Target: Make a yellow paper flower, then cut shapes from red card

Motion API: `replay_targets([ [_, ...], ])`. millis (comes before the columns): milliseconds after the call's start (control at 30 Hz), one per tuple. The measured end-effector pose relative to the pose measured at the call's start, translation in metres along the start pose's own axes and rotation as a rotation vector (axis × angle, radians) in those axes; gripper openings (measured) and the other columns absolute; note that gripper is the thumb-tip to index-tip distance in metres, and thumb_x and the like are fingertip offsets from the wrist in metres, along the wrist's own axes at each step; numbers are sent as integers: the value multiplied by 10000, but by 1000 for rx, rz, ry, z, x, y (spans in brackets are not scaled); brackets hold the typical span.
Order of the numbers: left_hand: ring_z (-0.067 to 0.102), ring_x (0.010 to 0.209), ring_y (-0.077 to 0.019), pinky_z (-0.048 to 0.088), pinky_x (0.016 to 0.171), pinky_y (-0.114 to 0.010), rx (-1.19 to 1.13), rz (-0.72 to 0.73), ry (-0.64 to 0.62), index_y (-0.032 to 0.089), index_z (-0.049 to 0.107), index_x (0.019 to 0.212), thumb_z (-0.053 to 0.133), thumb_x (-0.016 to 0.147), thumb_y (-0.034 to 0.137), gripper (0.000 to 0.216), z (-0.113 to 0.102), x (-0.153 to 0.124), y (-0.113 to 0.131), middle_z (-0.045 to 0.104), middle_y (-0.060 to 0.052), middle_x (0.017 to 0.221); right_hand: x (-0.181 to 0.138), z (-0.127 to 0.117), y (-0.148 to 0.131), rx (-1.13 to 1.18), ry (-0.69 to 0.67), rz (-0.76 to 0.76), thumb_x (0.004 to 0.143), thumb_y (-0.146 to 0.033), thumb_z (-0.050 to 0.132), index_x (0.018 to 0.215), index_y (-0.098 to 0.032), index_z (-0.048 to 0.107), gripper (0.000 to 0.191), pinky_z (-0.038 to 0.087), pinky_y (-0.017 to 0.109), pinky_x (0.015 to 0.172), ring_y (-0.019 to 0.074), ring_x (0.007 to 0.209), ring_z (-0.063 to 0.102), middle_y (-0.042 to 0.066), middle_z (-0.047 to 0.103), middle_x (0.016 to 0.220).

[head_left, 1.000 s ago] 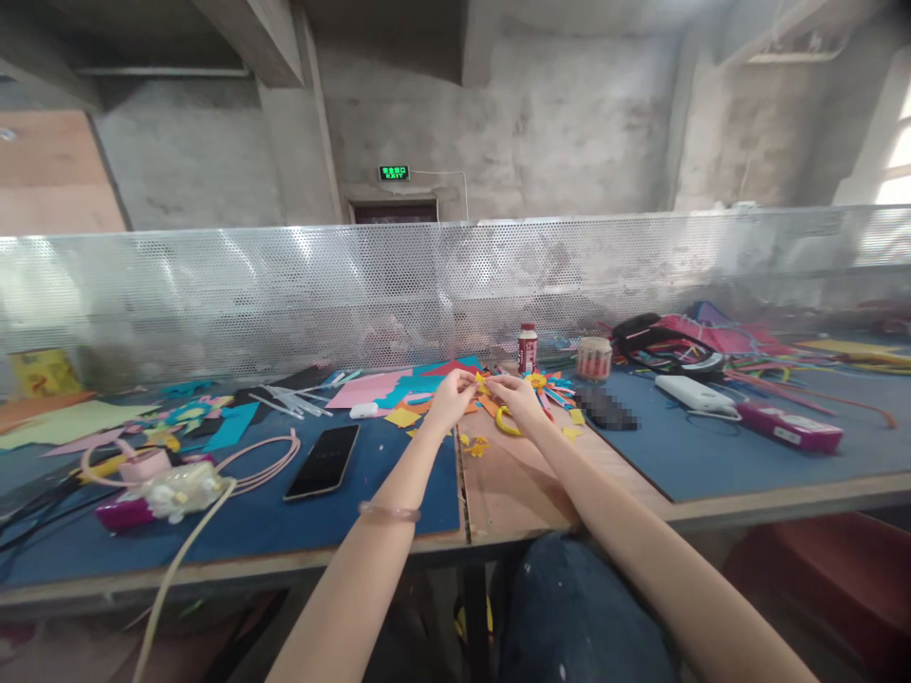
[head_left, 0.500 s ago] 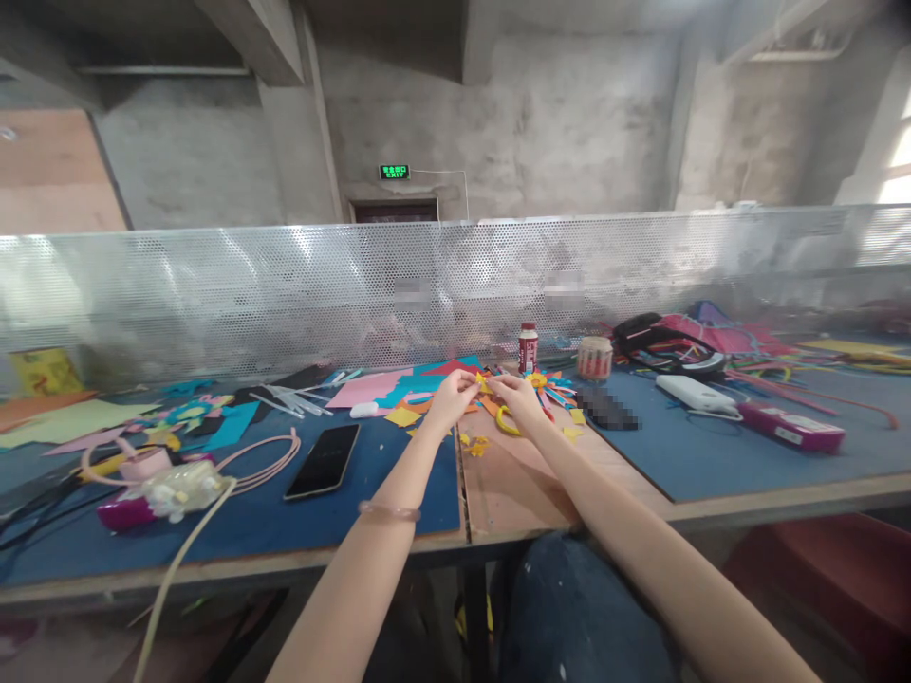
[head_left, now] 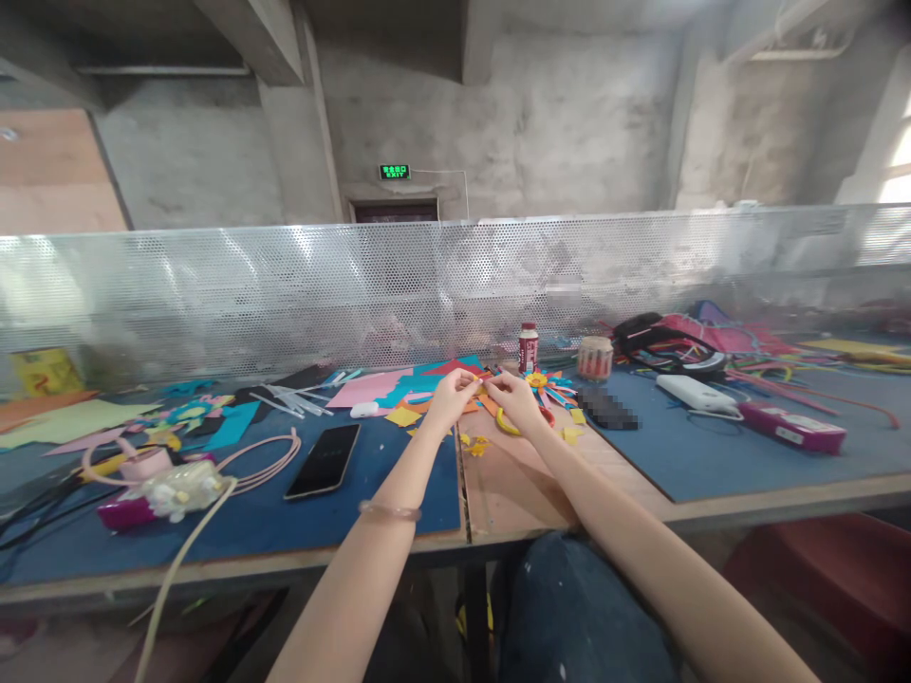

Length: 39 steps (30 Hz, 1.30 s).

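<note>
— What are the two hands doing?
— The left hand (head_left: 448,400) and the right hand (head_left: 518,398) each pinch a small yellow and orange paper piece (head_left: 482,385) between thumb and fingertips. It sits just above the bare wooden strip of the table (head_left: 507,486), among coloured paper scraps.
— How does the piece look?
— It looks folded, but its exact shape is too small to tell.
— Is any writing readable?
— A green wall sign (head_left: 394,172) reads "EXIT". The print on the red-labelled white bottle (head_left: 528,347) beyond the hands is too small to read.
</note>
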<state>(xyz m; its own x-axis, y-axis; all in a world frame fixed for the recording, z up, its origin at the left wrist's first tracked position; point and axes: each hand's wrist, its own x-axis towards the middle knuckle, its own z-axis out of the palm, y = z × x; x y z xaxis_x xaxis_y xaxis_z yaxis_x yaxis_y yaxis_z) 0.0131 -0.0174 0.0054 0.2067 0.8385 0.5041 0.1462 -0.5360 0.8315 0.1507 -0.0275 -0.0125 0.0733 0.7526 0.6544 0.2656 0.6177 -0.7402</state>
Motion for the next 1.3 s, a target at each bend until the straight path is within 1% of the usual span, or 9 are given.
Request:
replay_targets([
  [167,600,748,-157,497,629,-263,-21,-37,30,138,569,788,591,715,302,181,-1,1,1,621,-52,779,-1,0,0,37,-1,8,708,-331,507,707,-159,641,219,414,263,639,152,682,546,33,627,708],
  [400,603,737,-169,494,632,-276,-7,-57,80,129,594,792,600,692,310,208,-2,5,-6,637,-68,764,-1,0,2,62,-54,42,721,-380,503,725,-148,633,266,403,261,619,145,652,526,31,614,691],
  [567,599,746,-170,473,634,-265,19,-83,43,134,611,786,602,679,321,216,-4,2,-6,644,-67,774,-1,-1,4,17,-40,41,717,-341,493,711,-152,621,228,391,266,626,147,654,522,27,609,697],
  [733,590,746,-163,461,638,-251,50,-99,-18,150,624,715,570,686,283,146,-6,-2,-1,640,-48,749,0,0,6,4,-48,36,710,-319,490,681,-160,597,193,385,265,633,153,674,519,24,601,706],
  [833,588,739,-154,458,644,-240,37,-90,-5,157,624,684,561,673,228,96,-6,-2,1,632,-30,720,0,2,6,14,-50,36,712,-318,489,659,-163,575,184,388,267,639,149,663,511,16,582,683],
  [900,587,729,-150,455,642,-235,36,-86,15,159,623,662,557,663,203,80,-5,-1,1,630,-25,708,1,4,7,26,-49,41,719,-320,488,683,-162,574,184,396,268,641,149,667,517,18,583,694],
  [1067,594,726,-159,456,615,-237,13,-88,46,164,640,694,582,661,262,118,-5,0,3,645,-32,723,1,8,8,113,-63,89,700,-352,546,771,-154,602,217,417,261,635,147,687,538,30,613,744],
  [1167,601,723,-165,453,604,-240,8,-111,49,161,644,694,590,660,268,124,-5,1,3,654,-39,722,1,8,9,184,-58,145,683,-358,576,778,-146,598,233,426,249,605,137,660,539,34,610,725],
  [1300,617,739,-176,455,623,-253,5,-146,37,157,632,671,575,676,262,119,-5,2,3,658,-48,719,1,7,10,209,-75,172,679,-332,574,762,-145,589,206,429,237,562,124,618,542,28,603,699],
])
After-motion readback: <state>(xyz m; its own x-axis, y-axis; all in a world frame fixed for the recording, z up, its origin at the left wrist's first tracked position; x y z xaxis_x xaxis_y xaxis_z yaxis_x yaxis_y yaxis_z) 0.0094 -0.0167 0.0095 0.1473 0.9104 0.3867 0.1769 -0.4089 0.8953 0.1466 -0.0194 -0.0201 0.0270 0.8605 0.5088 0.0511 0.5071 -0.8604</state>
